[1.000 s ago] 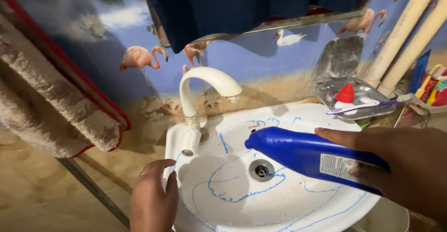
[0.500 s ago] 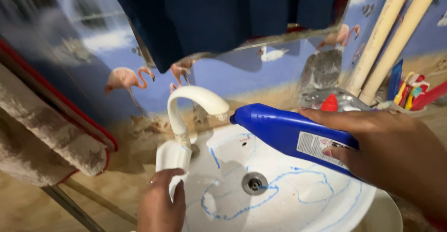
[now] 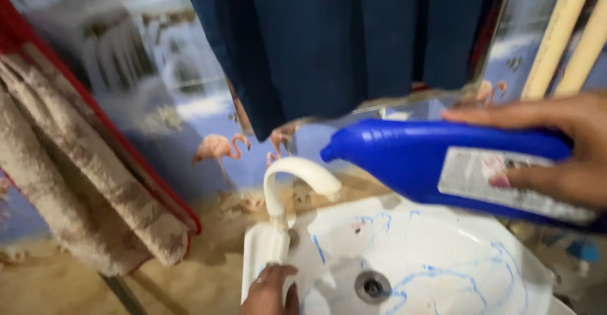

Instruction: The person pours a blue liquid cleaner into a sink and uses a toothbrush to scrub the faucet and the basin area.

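My right hand [image 3: 556, 151] grips a blue plastic cleaner bottle [image 3: 404, 157] with a grey label, held almost level above the sink, its nozzle pointing left near the tap spout. My left hand [image 3: 269, 290] rests on the left rim of the white sink [image 3: 442, 226], just below the cream curved tap [image 3: 297, 179]. Blue lines of liquid run across the sink bowl around the metal drain [image 3: 372, 284]. The view is blurred.
A dark blue cloth [image 3: 341, 43] hangs over a mirror on the flamingo-patterned wall. A brown mat with red edging [image 3: 82, 163] hangs at left. Two pale pipes [image 3: 569, 30] stand at the upper right.
My right hand lifted the bottle up and away from the bowl to tap height. The view tilted upward, so the sink sits lower. My left hand stayed on the rim.
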